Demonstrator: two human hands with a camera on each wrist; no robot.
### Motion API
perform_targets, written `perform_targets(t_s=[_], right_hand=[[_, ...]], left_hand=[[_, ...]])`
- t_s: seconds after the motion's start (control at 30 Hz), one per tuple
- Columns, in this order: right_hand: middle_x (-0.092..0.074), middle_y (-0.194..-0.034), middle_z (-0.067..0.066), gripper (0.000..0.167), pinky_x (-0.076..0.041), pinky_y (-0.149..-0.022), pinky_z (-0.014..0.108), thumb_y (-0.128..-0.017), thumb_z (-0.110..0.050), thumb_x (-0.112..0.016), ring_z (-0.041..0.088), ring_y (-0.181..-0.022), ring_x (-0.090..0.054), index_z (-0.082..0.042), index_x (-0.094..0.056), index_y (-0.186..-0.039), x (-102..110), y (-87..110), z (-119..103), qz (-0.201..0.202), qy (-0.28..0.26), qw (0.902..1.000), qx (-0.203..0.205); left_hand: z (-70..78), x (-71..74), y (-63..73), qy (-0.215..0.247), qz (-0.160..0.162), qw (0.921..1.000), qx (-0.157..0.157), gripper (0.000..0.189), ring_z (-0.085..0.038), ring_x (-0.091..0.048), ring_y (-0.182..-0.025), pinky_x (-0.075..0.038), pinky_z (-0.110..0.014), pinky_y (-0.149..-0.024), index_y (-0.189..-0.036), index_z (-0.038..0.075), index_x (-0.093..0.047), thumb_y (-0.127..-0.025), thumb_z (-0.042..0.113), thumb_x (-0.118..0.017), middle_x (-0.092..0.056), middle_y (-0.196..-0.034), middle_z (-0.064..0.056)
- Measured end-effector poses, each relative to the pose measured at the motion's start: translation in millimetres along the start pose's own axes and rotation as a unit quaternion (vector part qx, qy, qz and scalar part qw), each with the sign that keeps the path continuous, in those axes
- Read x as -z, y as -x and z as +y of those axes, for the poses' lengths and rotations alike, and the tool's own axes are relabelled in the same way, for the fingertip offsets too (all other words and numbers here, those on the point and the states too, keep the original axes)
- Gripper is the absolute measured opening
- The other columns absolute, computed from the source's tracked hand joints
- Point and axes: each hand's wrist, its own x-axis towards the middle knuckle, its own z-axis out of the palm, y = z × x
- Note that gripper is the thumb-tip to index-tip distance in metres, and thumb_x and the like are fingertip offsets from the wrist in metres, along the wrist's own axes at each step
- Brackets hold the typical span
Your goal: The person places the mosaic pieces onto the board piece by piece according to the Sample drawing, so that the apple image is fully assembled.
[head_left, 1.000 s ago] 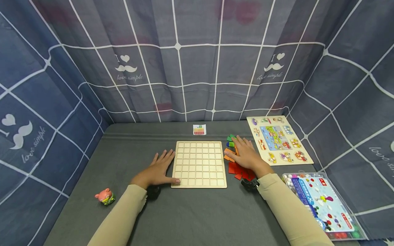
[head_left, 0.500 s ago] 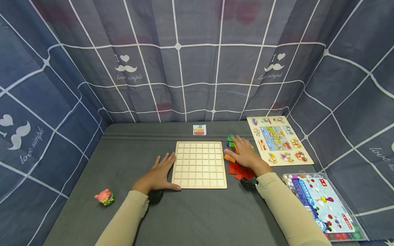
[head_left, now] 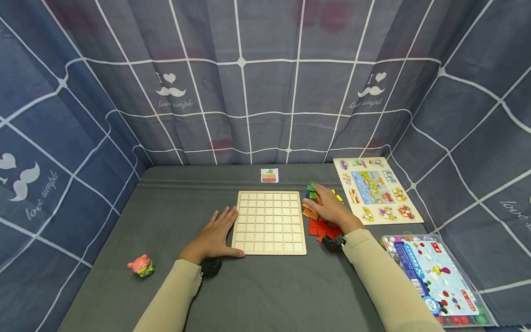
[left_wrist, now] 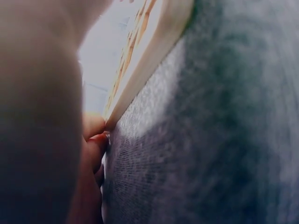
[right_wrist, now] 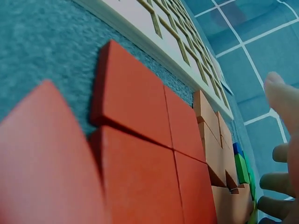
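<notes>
Curtain [head_left: 269, 87], dark grid print: hung beyond the wooden grid board [head_left: 268, 223] and to both sides of it.

Tabletop [head_left: 265, 295], grey cloth: beneath the board.

Case [head_left: 445, 276], clear plastic, printed sheet: well to the board's right, on the near side.

Puzzle board [head_left: 373, 188], illustrated: right of the grid board and farther back, set at an angle.

Grid board, pale wood, nearly square, cells bare: the landmark; flat, directly before the person, between the hands.

Left hand [head_left: 213, 237]: at the board's left edge, fingers straight and fanned, thumb by the near left corner; a digit meets the wood in the left wrist view. Pinches nothing.

Right hand [head_left: 332, 210]: right of the board, above the tiles [right_wrist: 135, 93]; thumb apart from loosely bent fingers, no tile seen between them.

Figurine [head_left: 141, 266], pink pig head: left of the board, well apart, near side.

Card [head_left: 269, 175], colour-patterned: just beyond the board's far edge.

Tiles, red, orange, green, blue and yellow, partly hidden: close along the board's right edge, the bank's long axis running near to far, roughly parallel to that edge. Right hand much the nearer; from its thumb, the board lies leftward.
</notes>
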Motion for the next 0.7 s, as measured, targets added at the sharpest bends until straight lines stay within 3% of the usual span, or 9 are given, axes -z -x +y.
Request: perform_targets(t_s=[0.17, 0.3, 0.5, 0.7], right_hand=[[-0.039, -0.160, 0.026, 0.069, -0.037, -0.114, 0.060, -0.108, -0.035, -0.063, 0.043, -0.139, -0.044, 0.003, -0.038, -0.160, -1, -6.2, 2, 0.021, -0.001, 0.9998, 0.007], [-0.046, -0.155, 0.025, 0.065, -0.043, -0.105, 0.059, -0.107, -0.031, -0.064, 0.042, -0.128, -0.051, 0.003, -0.042, -0.158, -2, -11.2, 4, 0.033, 0.008, 0.9994, -0.010], [-0.050, -0.152, 0.026, 0.059, -0.041, -0.109, 0.061, -0.107, -0.027, -0.065, 0.045, -0.132, -0.050, 0.004, -0.048, -0.155, -1, -19.6, 5, 0.053, 0.036, 0.9977, -0.022], [-0.054, -0.148, 0.025, 0.048, -0.044, -0.109, 0.058, -0.104, -0.015, -0.069, 0.045, -0.132, -0.053, 0.005, -0.058, -0.146, 1, -26.2, 5, 0.069, 0.055, 0.9961, -0.001]], left_hand=[[-0.7, -2.2, 0.8, -0.003, 0.010, 0.9999, 0.002, 0.140, -0.032, -0.010, -0.159, -0.003, -0.056, -0.126, -0.168, 0.004, -0.018, -0.070, 0.087, -0.074, -0.015, -0.174, -0.013], [-1.5, -4.1, 1.2, -0.008, 0.020, 0.9998, 0.001, 0.140, -0.033, -0.012, -0.159, -0.004, -0.056, -0.126, -0.168, 0.004, -0.020, -0.070, 0.086, -0.075, -0.016, -0.174, -0.013], [-3.5, -5.7, 0.8, -0.015, 0.023, 0.9996, 0.002, 0.140, -0.031, -0.011, -0.159, -0.003, -0.055, -0.126, -0.168, 0.004, -0.019, -0.070, 0.086, -0.075, -0.015, -0.174, -0.011], [-4.3, -7.4, 0.3, -0.014, 0.028, 0.9995, 0.000, 0.141, -0.031, -0.011, -0.159, -0.004, -0.056, -0.126, -0.168, 0.004, -0.020, -0.069, 0.088, -0.073, -0.016, -0.174, -0.012]])
